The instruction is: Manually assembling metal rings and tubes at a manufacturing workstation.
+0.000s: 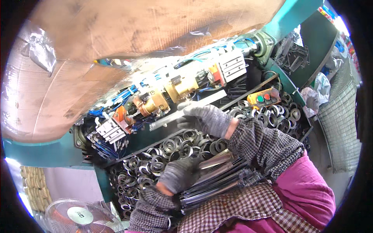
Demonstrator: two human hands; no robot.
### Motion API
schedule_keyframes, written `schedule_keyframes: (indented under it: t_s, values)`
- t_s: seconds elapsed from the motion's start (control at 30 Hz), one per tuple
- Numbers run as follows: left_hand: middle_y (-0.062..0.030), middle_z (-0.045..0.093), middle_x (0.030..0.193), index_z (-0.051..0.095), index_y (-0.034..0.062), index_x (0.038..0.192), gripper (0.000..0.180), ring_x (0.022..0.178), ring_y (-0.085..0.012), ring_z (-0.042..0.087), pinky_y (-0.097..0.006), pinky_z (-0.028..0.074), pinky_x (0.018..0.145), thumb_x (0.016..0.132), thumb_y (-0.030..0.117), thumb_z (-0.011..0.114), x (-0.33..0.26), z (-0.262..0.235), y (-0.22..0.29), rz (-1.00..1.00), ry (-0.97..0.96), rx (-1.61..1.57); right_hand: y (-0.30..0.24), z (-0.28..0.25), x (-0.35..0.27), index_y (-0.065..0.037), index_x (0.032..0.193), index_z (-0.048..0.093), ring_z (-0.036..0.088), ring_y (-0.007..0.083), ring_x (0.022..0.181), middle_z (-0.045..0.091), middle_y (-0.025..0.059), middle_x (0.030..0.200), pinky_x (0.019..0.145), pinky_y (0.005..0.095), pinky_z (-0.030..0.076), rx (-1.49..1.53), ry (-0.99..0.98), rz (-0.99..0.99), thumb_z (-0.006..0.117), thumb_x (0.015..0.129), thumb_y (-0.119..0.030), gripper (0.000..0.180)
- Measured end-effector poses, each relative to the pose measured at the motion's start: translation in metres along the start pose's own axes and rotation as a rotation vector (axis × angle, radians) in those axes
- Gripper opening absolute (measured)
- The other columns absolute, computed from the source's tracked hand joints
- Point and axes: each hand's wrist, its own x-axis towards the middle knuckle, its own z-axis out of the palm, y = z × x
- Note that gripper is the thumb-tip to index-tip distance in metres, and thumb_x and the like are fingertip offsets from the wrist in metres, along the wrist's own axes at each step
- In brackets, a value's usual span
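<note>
My right hand [208,118], in a grey knit glove, reaches over a long pale metal bar [165,121] at the front of the machine. Its fingers look spread, with nothing plainly between them. Lower down, my left hand [178,175], also gloved, is smeared by motion and its fingers do not show clearly. It is beside a bundle of long, thin dark metal strips [217,180] lying before my apron. Many loose metal rings [157,165] fill the tray around and beyond the left hand. Brass-coloured cylinders [153,103] stand just behind the bar.
An orange control box [263,98] with red and green buttons sits among rings at the right. Cardboard [155,31] covers the machine's top. A fan [81,217] stands at lower left. Wire mesh [340,120] and plastic bags [321,89] are at far right.
</note>
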Motion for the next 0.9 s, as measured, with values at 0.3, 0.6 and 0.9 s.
schedule_keyframes:
  t_s: [0.3, 0.6, 0.9]
  values:
    - [-0.0087, 0.066, 0.09, 0.063, 0.0131, 0.105, 0.024, 0.078, -0.026, 0.065, -0.039, 0.053, 0.068, 0.083, 0.008, 0.057, 0.009, -0.086, -0.066, 0.312, 0.637, 0.598, -0.004, 0.013, 0.053, -0.001, 0.097, 0.06, 0.065, 0.0245, 0.071, 0.066, 0.0093, 0.08, 0.067, 0.0361, 0.054, -0.604, 0.173, 0.226, 0.051, 0.098, -0.034, 0.034]
    - [-0.0122, 0.068, 0.09, 0.067, 0.0052, 0.106, 0.023, 0.078, -0.0273, 0.064, -0.039, 0.051, 0.076, 0.085, 0.014, 0.067, 0.072, -0.129, -0.058, 0.032, 0.653, 0.141, 0.002, -0.082, -0.042, -0.006, 0.093, 0.067, 0.068, 0.033, 0.078, 0.069, 0.0149, 0.084, 0.064, 0.043, 0.054, -2.263, -0.031, -0.041, 0.061, 0.083, -0.022, 0.02]
    - [-0.0125, 0.066, 0.099, 0.07, 0.0079, 0.1, 0.022, 0.093, -0.0315, 0.064, -0.043, 0.052, 0.082, 0.078, 0.009, 0.068, 0.127, -0.099, -0.082, 0.423, 0.944, 0.484, 0.004, -0.072, -0.056, -0.005, 0.094, 0.063, 0.066, 0.0352, 0.074, 0.066, 0.0148, 0.082, 0.06, 0.0449, 0.052, -2.116, 0.041, -0.261, 0.059, 0.084, -0.022, 0.02]
